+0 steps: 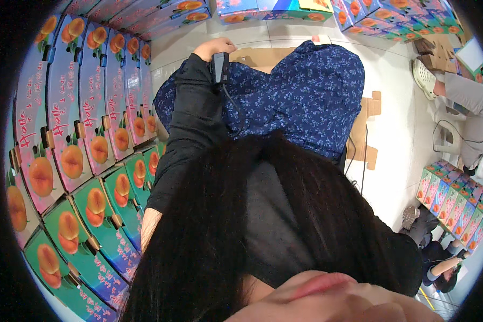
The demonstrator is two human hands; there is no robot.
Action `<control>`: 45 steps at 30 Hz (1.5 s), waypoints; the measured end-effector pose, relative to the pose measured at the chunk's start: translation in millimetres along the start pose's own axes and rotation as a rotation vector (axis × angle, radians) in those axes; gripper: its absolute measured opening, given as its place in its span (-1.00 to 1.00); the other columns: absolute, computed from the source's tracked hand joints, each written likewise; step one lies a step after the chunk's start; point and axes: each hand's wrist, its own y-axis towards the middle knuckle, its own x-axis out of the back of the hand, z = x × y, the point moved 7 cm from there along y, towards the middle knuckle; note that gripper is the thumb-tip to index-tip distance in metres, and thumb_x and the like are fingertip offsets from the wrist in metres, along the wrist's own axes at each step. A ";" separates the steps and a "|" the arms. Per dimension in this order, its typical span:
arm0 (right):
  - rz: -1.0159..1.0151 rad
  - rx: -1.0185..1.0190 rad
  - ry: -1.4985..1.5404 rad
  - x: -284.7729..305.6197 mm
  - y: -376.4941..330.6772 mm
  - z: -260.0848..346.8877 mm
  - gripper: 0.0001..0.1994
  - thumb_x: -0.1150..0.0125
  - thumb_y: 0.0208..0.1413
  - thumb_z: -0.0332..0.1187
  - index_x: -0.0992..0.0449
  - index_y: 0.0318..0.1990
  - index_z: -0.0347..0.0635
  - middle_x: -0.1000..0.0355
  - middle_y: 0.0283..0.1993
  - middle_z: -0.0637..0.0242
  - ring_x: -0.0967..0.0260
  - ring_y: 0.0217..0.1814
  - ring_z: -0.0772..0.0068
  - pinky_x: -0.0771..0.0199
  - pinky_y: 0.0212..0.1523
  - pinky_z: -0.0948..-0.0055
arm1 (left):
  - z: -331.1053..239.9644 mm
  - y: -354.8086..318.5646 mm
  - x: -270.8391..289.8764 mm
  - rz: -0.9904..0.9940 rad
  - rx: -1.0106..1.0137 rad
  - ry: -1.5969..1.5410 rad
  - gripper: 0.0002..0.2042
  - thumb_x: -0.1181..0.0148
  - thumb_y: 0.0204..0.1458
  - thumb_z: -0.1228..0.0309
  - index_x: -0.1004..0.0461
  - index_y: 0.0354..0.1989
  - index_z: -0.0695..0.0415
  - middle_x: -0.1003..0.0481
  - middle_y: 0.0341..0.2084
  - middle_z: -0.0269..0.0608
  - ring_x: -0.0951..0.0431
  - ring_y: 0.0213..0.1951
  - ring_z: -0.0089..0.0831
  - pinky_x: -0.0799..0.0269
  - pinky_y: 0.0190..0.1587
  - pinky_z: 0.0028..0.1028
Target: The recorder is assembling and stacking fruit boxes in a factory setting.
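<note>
My left hand (214, 49) is stretched out ahead, past my knee. Its fingers look bent and pressed together. The fingertips are beside the left end of a flat piece of tan cardboard (260, 56), and what they hold, if anything, is hidden. On the black sleeve just behind that hand sits a dark box-shaped device (220, 67) with a cable running from it. A blue floral skirt (306, 96) covers my lap and hides part of the cardboard. My right hand cannot be made out; a small pale pinkish patch (321, 39) shows beyond the skirt's far edge, too little to name.
Stacked fruit-print cartons (91, 123) form a wall close on my left. More cartons (276, 9) line the far side. Cut cardboard (371, 107) and a cable (366, 161) lie right on the pale floor (394, 134). Another person's leg (469, 99) and more cartons (456, 201) are farther right.
</note>
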 end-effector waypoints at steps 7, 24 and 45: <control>0.096 -0.007 0.143 -3.7 -6.5 -2.5 -0.65 0.06 0.10 -0.18 -0.41 -0.05 -0.17 -0.45 -0.16 0.10 -0.39 -0.03 0.16 -0.35 -0.09 0.20 | -6.5 -7.0 -0.7 -0.056 -0.048 -0.025 -0.56 -0.07 -0.05 0.10 -0.47 -0.19 0.27 -0.53 -0.44 -0.16 -0.50 -0.40 -0.37 -0.37 -0.33 -0.41; 0.425 0.157 0.855 -29.9 -9.2 -26.4 -0.71 0.09 0.16 -0.33 -0.35 0.01 -0.17 -0.47 -0.23 0.18 -0.40 -0.03 0.24 -0.36 -0.08 0.17 | 8.4 -1.6 -13.5 0.022 -0.089 -0.091 -0.53 -0.07 -0.04 0.03 -0.46 -0.17 0.23 -0.52 -0.35 -0.18 -0.48 -0.28 -0.40 -0.34 -0.19 -0.46; -0.957 0.324 1.921 265.8 162.4 -161.2 -0.50 0.23 0.23 -0.10 -0.09 0.18 -0.28 -0.17 0.19 0.02 -0.20 0.18 0.01 -0.23 0.15 0.14 | 26.8 25.3 -22.4 0.114 0.011 0.018 -0.55 -0.08 0.04 0.08 -0.46 -0.13 0.27 -0.54 -0.38 -0.15 -0.53 -0.35 -0.45 -0.41 -0.35 -0.47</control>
